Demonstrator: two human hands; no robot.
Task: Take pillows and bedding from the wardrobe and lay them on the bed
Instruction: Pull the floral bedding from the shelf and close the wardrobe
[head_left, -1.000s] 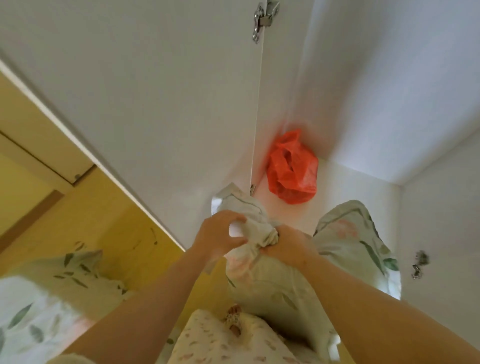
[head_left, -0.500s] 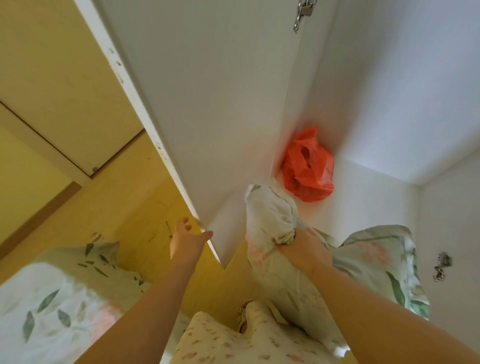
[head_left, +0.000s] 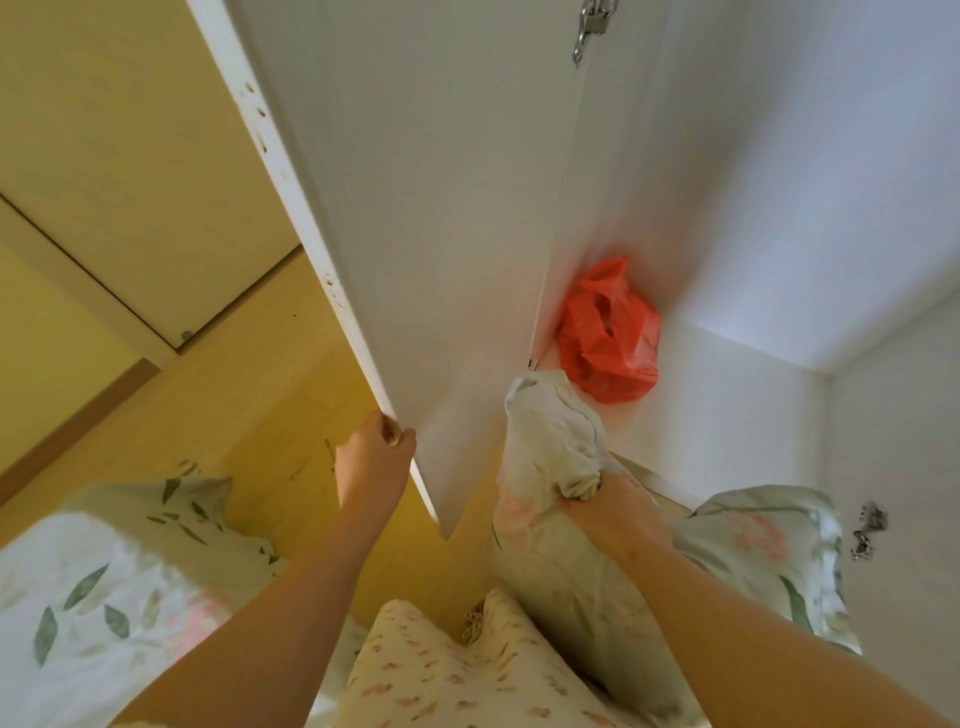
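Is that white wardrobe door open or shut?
Open: the door stands out, its edge held by the left hand, with the red bag visible inside.

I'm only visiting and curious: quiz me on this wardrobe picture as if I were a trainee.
1. True or false: the left hand grips the wardrobe door by its edge.
2. The right hand grips: A) the floral pillow, at a bunched corner; B) a shoe; C) a hanger.
3. Fill in: the orange bag lies ___ the wardrobe.
Key: 1 true; 2 A; 3 inside.
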